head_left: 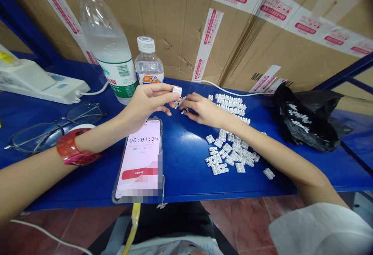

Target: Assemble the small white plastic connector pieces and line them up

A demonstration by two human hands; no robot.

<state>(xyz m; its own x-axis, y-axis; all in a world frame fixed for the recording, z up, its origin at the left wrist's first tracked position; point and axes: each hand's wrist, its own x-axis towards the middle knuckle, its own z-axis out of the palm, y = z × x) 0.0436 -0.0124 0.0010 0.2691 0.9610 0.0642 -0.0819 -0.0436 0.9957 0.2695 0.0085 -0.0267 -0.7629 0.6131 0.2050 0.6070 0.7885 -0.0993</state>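
Note:
My left hand (151,101) is raised above the desk, pinching a small flat white plastic piece (177,90) between thumb and forefinger. Close beside it, my right hand (202,109) is lowered to the blue surface, its bent fingers on a small knobbed white piece (184,111). More little knobbed pieces (176,103) lie between the two hands. Beyond my right wrist, knobbed white pieces stand in several tight rows (230,100). A loose pile of flat white pieces with slots (240,154) is spread on the near side of my right forearm.
A phone (140,158) showing a timer lies below my left hand. Behind stand a large bottle (116,56) and a small bottle (149,66). Glasses (58,126) and a power strip (58,86) are at left, a black bag (309,126) with white pieces at right. Cardboard boxes (175,21) line the back.

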